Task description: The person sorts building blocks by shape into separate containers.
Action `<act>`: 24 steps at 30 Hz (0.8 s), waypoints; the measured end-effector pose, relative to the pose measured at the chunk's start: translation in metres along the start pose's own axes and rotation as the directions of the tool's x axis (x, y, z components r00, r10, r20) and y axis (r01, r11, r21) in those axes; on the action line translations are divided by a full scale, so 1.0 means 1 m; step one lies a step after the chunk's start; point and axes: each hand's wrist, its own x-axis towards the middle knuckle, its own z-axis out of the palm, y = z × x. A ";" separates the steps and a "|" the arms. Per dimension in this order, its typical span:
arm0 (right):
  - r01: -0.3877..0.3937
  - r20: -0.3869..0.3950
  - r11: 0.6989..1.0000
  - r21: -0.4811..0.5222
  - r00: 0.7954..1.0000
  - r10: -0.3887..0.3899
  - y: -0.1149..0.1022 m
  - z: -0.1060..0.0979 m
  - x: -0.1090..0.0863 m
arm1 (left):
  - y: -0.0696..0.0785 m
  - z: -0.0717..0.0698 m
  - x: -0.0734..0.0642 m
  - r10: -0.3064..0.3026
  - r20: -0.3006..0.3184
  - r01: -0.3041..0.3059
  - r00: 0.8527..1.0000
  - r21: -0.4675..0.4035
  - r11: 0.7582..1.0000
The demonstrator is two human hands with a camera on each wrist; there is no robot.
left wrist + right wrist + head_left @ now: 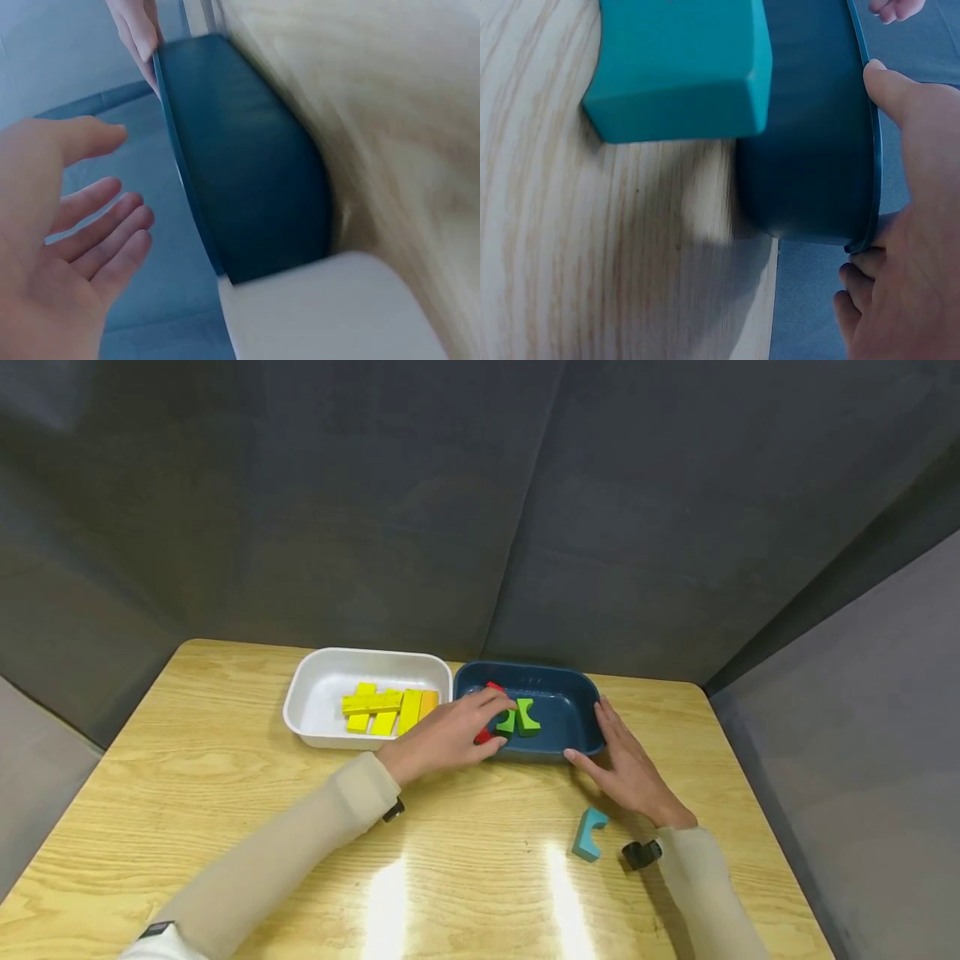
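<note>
A dark blue tray (pixel 558 714) stands on the table with green notched blocks (pixel 528 718) and red blocks (pixel 483 737) inside. Over its left end hovers my left hand (pixel 453 731), thumb and fingers apart near the green blocks; the left wrist view shows this hand (pixel 82 225) loosely curved with nothing in it. My right hand (pixel 633 772) holds the tray's front right corner, its thumb on the front rim and its fingers along the right side. Close to the right wrist, a turquoise notched block (pixel 587 837) lies on the table; it looms large in the right wrist view.
Left of the blue tray, nearly touching it, is a white tray (pixel 307 693) with several yellow blocks (pixel 371 702) and an orange-yellow one (pixel 428 702). Dark cloth (pixel 375 510) rises behind the wooden table (pixel 225 793), and a grey panel (pixel 862 735) stands along the right.
</note>
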 end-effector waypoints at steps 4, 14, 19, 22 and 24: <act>0.001 0.003 1.000 0.003 1.000 -0.001 0.000 -0.001 0.001 | 0.012 0.006 -0.004 0.094 -0.058 -0.094 0.994 0.002 0.996; 0.006 0.005 1.000 -0.012 1.000 -0.006 0.000 -0.003 0.002 | 0.034 0.027 -0.015 0.231 -0.085 -0.235 0.969 -0.046 0.971; 0.008 0.013 1.000 -0.023 1.000 -0.008 0.001 -0.004 0.002 | 0.040 0.043 -0.021 0.221 -0.046 -0.224 0.974 -0.076 0.972; 0.013 0.016 0.999 -0.031 1.000 -0.013 0.002 -0.005 0.002 | 0.043 0.051 -0.024 0.217 -0.020 -0.218 0.976 -0.105 0.970; 0.016 0.018 0.999 -0.037 1.000 -0.016 0.003 -0.006 0.001 | 0.046 0.056 -0.024 0.215 -0.001 -0.213 0.977 -0.122 0.969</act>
